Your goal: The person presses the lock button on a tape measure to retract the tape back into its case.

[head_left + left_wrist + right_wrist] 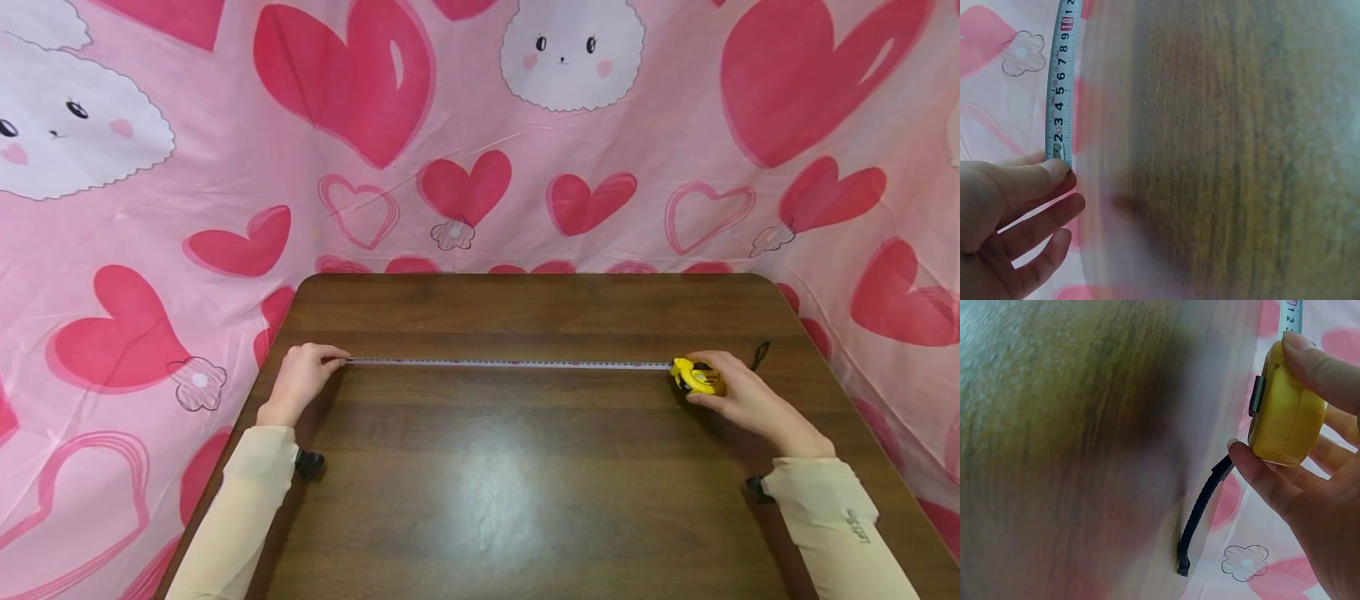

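A yellow tape measure (697, 377) is gripped by my right hand (738, 398) over the right part of the table. Its white blade (510, 363) stretches straight across to my left hand (300, 375), which pinches the blade's end between thumb and forefinger. In the left wrist view the blade (1060, 81) shows printed numbers, and the other fingers of that hand are spread loosely. The right wrist view has the yellow case (1288, 412) held between thumb and fingers, with a black wrist strap (1197, 509) hanging from it.
The brown wooden table (487, 467) has rounded far corners. Behind it and at both sides hangs a pink cloth (480, 125) with hearts and white cartoon faces. Each sleeve has a small black device (309, 463) at the wrist.
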Motion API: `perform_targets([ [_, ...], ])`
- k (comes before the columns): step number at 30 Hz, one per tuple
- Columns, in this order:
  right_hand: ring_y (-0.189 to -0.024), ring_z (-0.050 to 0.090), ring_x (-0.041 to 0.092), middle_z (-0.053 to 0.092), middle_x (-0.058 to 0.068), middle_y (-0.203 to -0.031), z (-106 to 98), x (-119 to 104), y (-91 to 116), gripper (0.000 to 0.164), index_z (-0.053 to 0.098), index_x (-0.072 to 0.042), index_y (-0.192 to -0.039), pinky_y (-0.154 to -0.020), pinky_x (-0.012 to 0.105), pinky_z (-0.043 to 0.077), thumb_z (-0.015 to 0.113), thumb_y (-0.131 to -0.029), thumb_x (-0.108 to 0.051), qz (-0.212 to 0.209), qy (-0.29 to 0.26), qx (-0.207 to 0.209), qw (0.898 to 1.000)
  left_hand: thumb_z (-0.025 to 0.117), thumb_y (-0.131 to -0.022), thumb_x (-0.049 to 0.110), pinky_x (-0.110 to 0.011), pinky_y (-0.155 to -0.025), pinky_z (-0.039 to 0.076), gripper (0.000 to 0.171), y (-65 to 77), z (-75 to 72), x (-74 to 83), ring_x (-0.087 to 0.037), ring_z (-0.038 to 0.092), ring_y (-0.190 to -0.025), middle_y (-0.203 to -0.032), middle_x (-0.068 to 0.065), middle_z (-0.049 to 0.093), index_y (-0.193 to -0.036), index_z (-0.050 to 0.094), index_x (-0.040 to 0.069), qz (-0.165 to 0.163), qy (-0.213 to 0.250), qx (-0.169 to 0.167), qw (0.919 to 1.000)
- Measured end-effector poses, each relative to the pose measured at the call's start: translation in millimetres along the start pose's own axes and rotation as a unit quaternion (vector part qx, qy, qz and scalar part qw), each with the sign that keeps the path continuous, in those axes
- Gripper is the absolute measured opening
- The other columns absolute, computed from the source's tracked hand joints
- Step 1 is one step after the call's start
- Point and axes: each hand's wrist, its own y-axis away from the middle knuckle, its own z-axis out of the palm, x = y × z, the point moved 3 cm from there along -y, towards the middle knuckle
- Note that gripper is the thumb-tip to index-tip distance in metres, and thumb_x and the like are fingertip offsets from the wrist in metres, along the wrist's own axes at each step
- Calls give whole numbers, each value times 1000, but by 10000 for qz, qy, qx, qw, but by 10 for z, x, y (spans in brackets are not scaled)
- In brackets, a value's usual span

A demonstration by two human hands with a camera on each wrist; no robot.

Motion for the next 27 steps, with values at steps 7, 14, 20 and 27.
perform_targets([
  [7,-102,57,36,63,22,-120,0,-27,3,63,58,3,-130,-85,7,33,91,-77,-5,-46,24,42,10000,77,-92,4,-60,-90,54,12,26,-1,16,-43,72,-98,-103,-21,77,-103,82,2,-42,1,-36,10000],
  [14,-103,56,33,63,21,-120,16,-50,6,63,59,2,-130,-86,7,33,91,-77,-6,-55,14,24,10000,78,-92,4,-60,-92,54,13,36,4,38,-42,72,-99,-105,-21,77,-104,82,4,-76,17,-117,9999],
  [20,-102,57,32,63,20,-120,18,-63,0,62,59,2,-131,-85,9,34,91,-79,-8,2,38,-60,10000,78,-92,3,-60,-92,54,12,35,3,60,-41,72,-99,-105,-21,77,-103,83,4,7,54,-135,9999],
  [27,-105,58,36,63,22,-121,15,-93,-23,61,59,3,-131,-86,13,36,90,-79,-9,-6,7,-89,10000,77,-92,4,-60,-93,54,13,28,24,76,-41,72,-100,-105,-20,78,-104,83,4,34,90,-205,9997],
])
